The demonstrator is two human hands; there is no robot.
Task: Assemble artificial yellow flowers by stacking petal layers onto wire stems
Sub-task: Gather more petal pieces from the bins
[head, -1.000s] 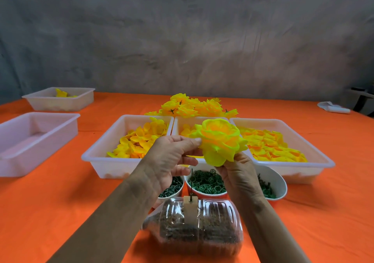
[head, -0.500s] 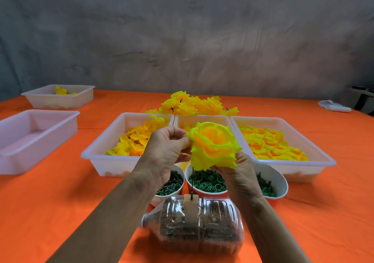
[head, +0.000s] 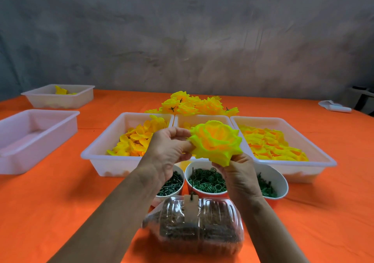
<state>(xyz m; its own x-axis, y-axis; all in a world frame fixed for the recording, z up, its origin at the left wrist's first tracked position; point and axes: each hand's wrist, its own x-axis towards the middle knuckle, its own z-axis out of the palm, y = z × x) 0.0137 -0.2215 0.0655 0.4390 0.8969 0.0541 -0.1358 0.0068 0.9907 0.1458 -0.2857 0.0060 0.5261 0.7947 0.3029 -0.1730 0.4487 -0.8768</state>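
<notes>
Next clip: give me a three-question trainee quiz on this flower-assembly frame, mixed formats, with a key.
1. True or false: both hands hold the yellow flower.
2. Which bowl holds green rings? A. left bowl B. middle bowl C. right bowl
3. Fill in: the finished flowers lie piled ____ the petal trays.

Key: 1 true, the left hand pinches its edge and the right hand grips it from below; 2 B; 3 behind.
</notes>
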